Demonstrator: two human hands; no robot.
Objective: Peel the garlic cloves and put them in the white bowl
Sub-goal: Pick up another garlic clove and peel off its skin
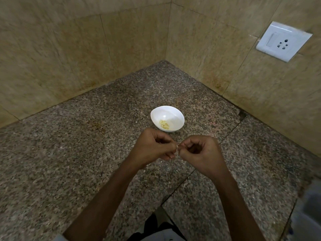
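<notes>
Head view shows 2 hands meeting above the speckled granite table [69,145]. The left hand [152,146] and the right hand [201,152] both have curled fingers, and their fingertips pinch a small pale garlic clove [176,148] between them. Just beyond the hands the white bowl [173,110] sits on the table, holding a few peeled cloves [164,124]. A white wall socket [283,40] is mounted on the tiled wall at right.

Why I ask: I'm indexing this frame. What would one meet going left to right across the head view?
left hand → garlic clove pinched between both hands → right hand → wall socket. The white bowl spans the same stretch as the hands, so it is left out.
</notes>
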